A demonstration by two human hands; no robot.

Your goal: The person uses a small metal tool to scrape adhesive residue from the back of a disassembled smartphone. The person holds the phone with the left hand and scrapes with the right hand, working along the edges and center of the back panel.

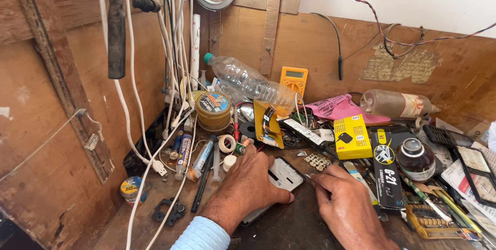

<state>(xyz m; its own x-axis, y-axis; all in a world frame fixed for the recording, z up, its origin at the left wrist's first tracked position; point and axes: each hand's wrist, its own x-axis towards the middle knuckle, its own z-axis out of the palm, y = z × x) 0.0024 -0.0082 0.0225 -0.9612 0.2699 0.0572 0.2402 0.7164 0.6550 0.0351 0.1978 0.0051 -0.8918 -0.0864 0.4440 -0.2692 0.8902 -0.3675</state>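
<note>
left hand (248, 183): light blue ribbed cuff | right hand (346, 203): bare, unsleeved

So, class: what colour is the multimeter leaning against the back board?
Yellow-orange; the multimeter shows best in the head view.

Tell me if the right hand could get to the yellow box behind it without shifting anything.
Probably yes. The right hand is close in front of the yellow box, which lies on top of the clutter with its face exposed; only small loose parts lie low between them, below a lifted reach.

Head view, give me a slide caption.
Left hand steadies an opened phone while right hand works at its edge.
</note>
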